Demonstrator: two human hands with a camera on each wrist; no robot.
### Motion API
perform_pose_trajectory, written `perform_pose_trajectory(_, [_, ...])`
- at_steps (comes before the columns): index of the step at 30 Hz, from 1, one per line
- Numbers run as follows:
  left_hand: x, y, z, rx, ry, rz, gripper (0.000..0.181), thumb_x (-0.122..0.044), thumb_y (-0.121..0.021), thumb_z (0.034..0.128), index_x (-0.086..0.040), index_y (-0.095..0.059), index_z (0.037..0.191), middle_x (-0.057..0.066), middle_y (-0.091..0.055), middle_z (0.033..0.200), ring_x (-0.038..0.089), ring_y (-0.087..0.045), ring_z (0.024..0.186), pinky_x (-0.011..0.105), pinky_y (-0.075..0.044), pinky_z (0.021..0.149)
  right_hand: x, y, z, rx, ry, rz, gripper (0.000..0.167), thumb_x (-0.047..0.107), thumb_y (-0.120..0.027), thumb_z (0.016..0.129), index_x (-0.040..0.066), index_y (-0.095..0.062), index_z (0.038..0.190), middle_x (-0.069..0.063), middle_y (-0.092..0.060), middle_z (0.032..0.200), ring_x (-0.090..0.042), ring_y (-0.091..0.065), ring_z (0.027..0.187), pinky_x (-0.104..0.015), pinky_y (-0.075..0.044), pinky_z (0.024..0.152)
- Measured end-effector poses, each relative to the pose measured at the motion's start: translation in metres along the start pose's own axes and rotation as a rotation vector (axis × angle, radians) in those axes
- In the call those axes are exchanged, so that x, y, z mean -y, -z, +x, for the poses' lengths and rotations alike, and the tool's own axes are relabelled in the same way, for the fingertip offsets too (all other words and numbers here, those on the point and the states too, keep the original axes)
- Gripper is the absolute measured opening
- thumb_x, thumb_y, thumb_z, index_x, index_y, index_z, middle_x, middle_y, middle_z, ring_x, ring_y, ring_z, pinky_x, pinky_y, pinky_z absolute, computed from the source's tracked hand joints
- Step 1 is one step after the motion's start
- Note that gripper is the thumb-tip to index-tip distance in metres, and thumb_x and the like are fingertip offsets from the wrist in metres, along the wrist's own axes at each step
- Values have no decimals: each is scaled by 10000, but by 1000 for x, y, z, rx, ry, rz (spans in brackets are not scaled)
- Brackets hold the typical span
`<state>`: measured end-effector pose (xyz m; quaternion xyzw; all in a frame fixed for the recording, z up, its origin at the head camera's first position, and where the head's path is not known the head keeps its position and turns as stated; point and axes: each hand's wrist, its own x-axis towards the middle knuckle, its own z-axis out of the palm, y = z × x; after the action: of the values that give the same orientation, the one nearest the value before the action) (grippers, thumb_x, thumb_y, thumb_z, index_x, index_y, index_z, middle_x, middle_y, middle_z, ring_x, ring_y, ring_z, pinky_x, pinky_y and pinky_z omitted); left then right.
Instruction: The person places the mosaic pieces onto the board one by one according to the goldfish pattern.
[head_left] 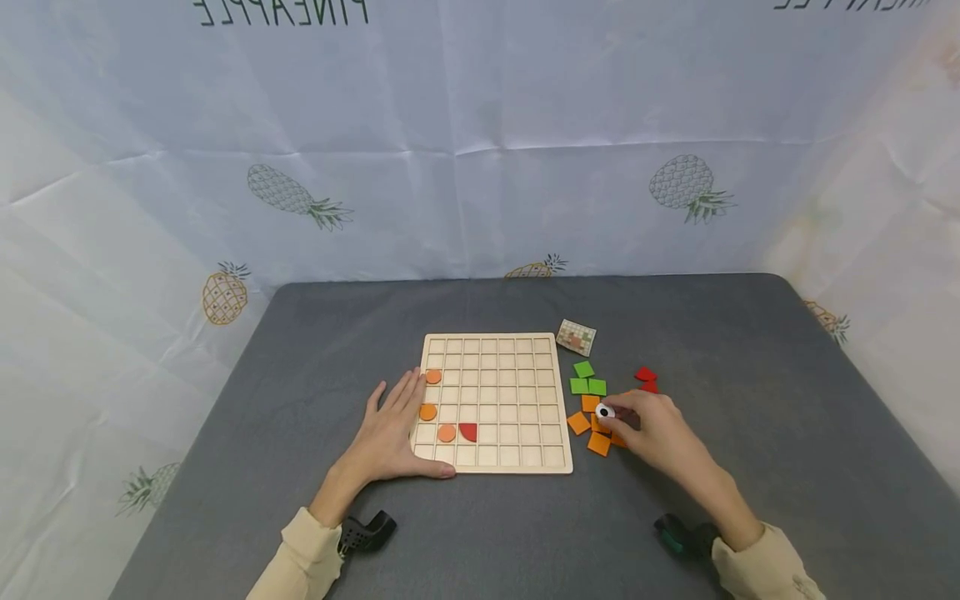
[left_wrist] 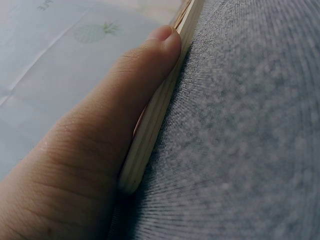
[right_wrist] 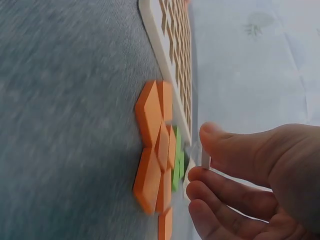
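Note:
A pale wooden grid board (head_left: 495,400) lies flat on the table. Its left side lies under my left hand (head_left: 393,437), whose fingers are spread straight; in the left wrist view the thumb (left_wrist: 135,75) lies along the board's edge (left_wrist: 160,105). Several orange discs (head_left: 447,432) and a red quarter-round piece (head_left: 468,432) sit in cells near that hand. Between thumb and fingertips, my right hand (head_left: 660,429) pinches a small white round tile with a black dot (head_left: 604,411), over the orange tiles (head_left: 598,443). In the right wrist view that tile (right_wrist: 205,159) shows edge-on.
Green square tiles (head_left: 584,369) lie right of the board, with red tiles (head_left: 647,374) farther right. A small patterned card (head_left: 576,337) is near the board's far right corner. Behind the grey table (head_left: 360,317) hangs a pineapple-print cloth (head_left: 480,208).

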<state>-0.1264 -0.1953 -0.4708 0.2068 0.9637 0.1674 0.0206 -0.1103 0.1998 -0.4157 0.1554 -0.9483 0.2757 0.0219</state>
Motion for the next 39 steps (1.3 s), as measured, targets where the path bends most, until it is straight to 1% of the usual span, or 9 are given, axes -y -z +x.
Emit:
perform_pose_trajectory(7, [-1,0,2,2,2,3,1419,-832,-722,632,-38,-120,1643,132,-106,1735,322,-161,1609,654,-100,1235,14,-8,11,4,48,42,227,90,-823,846,17,-794,1059,-15,-733,847,-93,-635,735,-246,-548,636])
perform_pose_trajectory(10, [0,0,2,1,2,1,1423,-843,-715,632,-38,-120,1643,133,-106,1735,323,-158,1611,655,-98,1236,21,-13,17,3,77,56,206,88,-819,850,22,-798,1044,-3,-737,832,-84,-643,732,-249,-548,650])
perform_pose_trajectory(12, [0,0,1,1,0,-1,1427,-856,-707,633,-38,-117,1643,133,-103,1735,321,-153,1612,654,-94,1237,27,-17,22,8,99,65,180,85,-817,852,23,-799,1020,-1,-720,785,-86,-622,690,-250,-535,633])
perform_pose_trajectory(16, [0,0,1,-4,-5,2,1432,-869,-697,632,-36,-118,1643,134,-101,1735,317,-153,1613,652,-93,1237,41,-25,32,11,137,75,199,89,-822,846,14,-796,1028,-31,-730,804,-74,-583,667,-223,-493,608])
perform_pose_trajectory(19, [0,0,1,-5,-6,5,1433,-870,-696,631,-35,-119,1642,135,-100,1735,316,-153,1613,651,-92,1238,54,-32,38,21,142,73,234,115,-824,851,19,-797,1062,-61,-764,897,-89,-619,739,-234,-515,662])
perform_pose_trajectory(23, [0,-1,1,-3,-4,3,1437,-873,-697,627,-36,-119,1642,135,-101,1734,318,-150,1614,653,-91,1238,69,-43,47,49,150,98,222,133,-817,865,30,-802,1061,-72,-768,927,-113,-636,790,-262,-539,714])
perform_pose_trajectory(27, [-1,-1,2,3,1,6,1442,-883,-691,624,-36,-121,1642,134,-101,1734,316,-147,1615,654,-91,1240,80,-54,55,59,172,107,177,145,-815,871,51,-808,1021,-57,-755,893,-101,-625,777,-247,-534,709])
perform_pose_trajectory(34, [-1,0,2,-2,2,8,1441,-872,-699,625,-33,-118,1642,134,-103,1734,317,-153,1613,650,-94,1239,97,-70,65,98,174,126,148,159,-809,880,69,-813,997,-48,-741,867,-119,-607,756,-239,-510,687])
perform_pose_trajectory(39, [-1,0,0,-2,1,12,1435,-878,-692,630,-37,-122,1643,137,-106,1734,317,-165,1610,653,-100,1236,102,-81,71,111,194,146,181,168,-816,875,58,-814,1019,-62,-750,905,-130,-655,806,-263,-551,720])
